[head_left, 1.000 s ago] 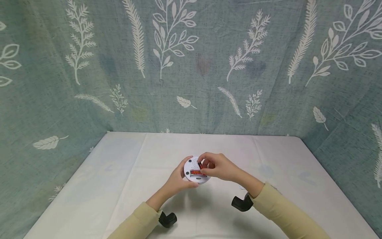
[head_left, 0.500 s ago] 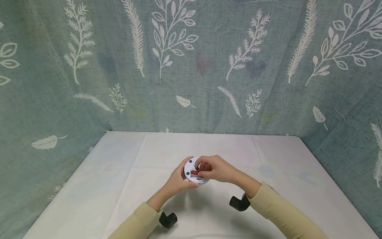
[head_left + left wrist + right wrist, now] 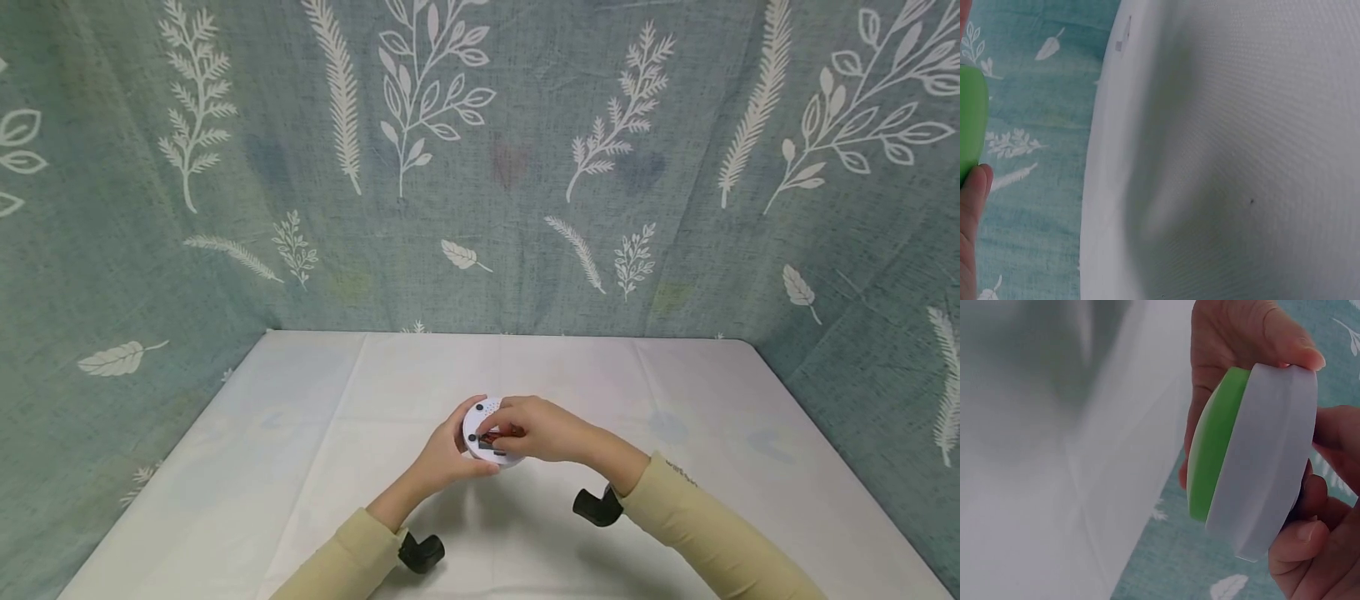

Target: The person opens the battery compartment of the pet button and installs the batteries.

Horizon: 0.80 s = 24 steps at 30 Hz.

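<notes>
A round device, white on the side facing up with small dark feet and a battery compartment, is held up above the table. Its other side is a green dome. My left hand grips the rim from the left, thumb on the near edge. With curled fingers my right hand holds a red battery at the compartment, covering much of it. In the right wrist view the device is edge-on, and the right fingertips reach its compartment side. How the battery sits is hidden.
A white cloth-covered table lies beneath both hands. Green-grey leaf-printed fabric hangs behind it and at both sides. A dark wrist-camera mount sits at each sleeve cuff.
My right hand has moved slightly left and down over the compartment. The battery held tilted above it earlier is now lower, mostly behind the fingers. The left hand keeps its grip.
</notes>
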{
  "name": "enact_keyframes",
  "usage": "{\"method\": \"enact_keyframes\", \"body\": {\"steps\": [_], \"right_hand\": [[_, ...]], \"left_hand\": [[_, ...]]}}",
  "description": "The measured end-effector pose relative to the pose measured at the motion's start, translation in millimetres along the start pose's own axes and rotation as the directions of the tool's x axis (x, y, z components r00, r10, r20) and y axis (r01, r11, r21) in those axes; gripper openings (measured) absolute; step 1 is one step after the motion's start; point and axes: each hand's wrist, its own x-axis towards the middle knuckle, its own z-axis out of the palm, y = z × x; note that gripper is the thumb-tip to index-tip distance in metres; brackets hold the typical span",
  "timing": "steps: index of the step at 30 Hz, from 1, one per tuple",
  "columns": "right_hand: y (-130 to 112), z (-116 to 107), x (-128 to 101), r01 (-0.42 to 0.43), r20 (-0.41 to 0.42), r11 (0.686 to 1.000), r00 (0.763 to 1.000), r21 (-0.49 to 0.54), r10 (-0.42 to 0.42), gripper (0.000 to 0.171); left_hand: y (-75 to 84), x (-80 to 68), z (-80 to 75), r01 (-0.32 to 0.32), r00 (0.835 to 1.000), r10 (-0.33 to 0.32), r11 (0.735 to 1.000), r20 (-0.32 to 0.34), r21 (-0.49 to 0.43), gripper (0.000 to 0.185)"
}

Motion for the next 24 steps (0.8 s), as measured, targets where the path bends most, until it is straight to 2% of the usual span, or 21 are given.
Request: {"method": "enact_keyframes", "body": {"steps": [9,16,19,24], "right_hand": [[0.7,2.5,-5.1,0.097,-0.026,0.981,0.994,-0.165,-0.103,0.021],[0.4,7.5,-2.1,0.205,-0.111,0.919,0.961,-0.338,-0.255,0.016],[-2.3,7.2,0.5,0.219,-0.133,0.906,0.95,-0.363,-0.283,0.014],[0.4,5.9,2.8,0.218,-0.15,0.909,0.947,-0.356,-0.285,0.011]], "left_hand": [[-1.3,0.4,0.7,0.036,0.999,-0.036,0.999,-0.001,-0.014,0.091],[0.7,-0.6,-3.1,0.03,1.0,-0.03,0.996,0.001,-0.089,0.087],[2.0,0.1,-4.6,0.03,0.999,-0.032,0.995,-0.02,-0.094,0.087],[4.9,1.5,-6.3,0.033,0.998,-0.038,0.995,-0.057,-0.089,0.089]]}}
